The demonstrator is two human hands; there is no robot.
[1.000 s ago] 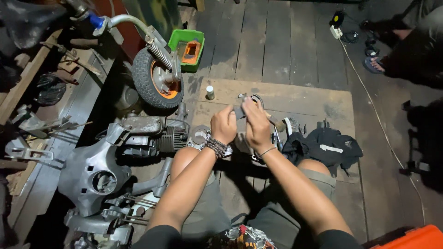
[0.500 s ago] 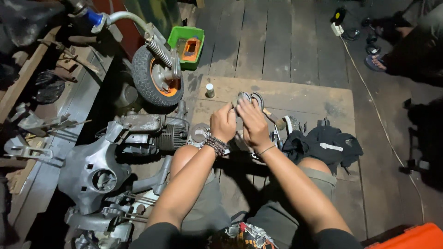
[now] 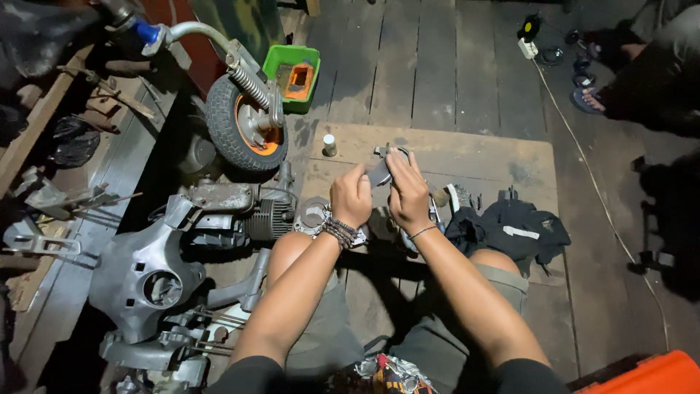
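Dim workshop floor of worn planks, seen from my head camera: I sit over a plywood board beside a stripped scooter.

My left hand and right hand both grasp a small grey metal part, raised just above the board. A small bottle stands near; the scooter's front wheel and green tray lie to my left, black cloth to my right.

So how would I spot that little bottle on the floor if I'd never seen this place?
Find the small wheel with the orange hub, upper left. Just right of it lies a pale board; the little bottle stands upright near its top-left corner, alone, light-capped, beyond the left hand.
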